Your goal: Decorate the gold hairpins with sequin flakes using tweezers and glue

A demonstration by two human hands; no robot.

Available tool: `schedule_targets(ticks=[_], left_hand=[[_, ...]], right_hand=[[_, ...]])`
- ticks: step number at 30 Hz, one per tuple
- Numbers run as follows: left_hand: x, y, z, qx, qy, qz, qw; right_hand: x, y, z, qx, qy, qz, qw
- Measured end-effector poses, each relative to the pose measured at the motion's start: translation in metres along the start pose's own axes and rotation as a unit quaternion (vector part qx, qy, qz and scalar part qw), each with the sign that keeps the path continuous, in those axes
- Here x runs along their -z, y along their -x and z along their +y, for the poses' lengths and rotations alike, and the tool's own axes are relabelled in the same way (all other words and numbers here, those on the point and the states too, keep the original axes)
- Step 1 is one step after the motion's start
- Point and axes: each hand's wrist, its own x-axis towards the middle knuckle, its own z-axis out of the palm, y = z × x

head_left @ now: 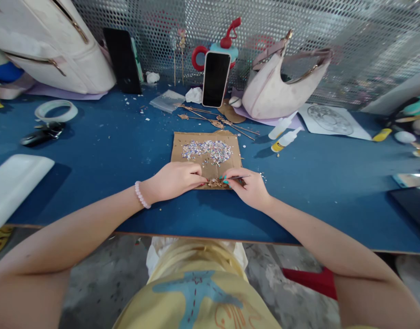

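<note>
A gold openwork ornament (215,183) lies at the near edge of a piece of brown cardboard (178,148). My left hand (177,179) is closed, pinching the ornament's left end between thumb and fingertips. On the other side, my right hand (252,189) grips a thin dark stick-like tool (237,177), and its fingertips are at the ornament's right end. Whether the tool is tweezers or a single rod is too small to tell. A spread of tiny glittering white, blue and pink bits (210,151) covers the cardboard's far half.
Beyond the cardboard lie gold hairpin sticks (215,122), a clear plastic bag (167,100) and a propped phone (216,79). Two glue bottles (285,139) are to the right, near a pale handbag (281,91). Leftward are a tape roll (56,111) and a white tray (19,185).
</note>
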Motion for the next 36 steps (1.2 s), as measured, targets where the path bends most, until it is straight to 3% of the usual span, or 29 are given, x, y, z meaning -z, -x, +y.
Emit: schedule_targets(ticks=[36], left_hand=[[0.0004,-0.0012,0.0008,0.004,0.009,-0.006,1.000]], right_hand=[[0.0001,0.0004,0.0015,0.028,0.017,-0.003,0.999]])
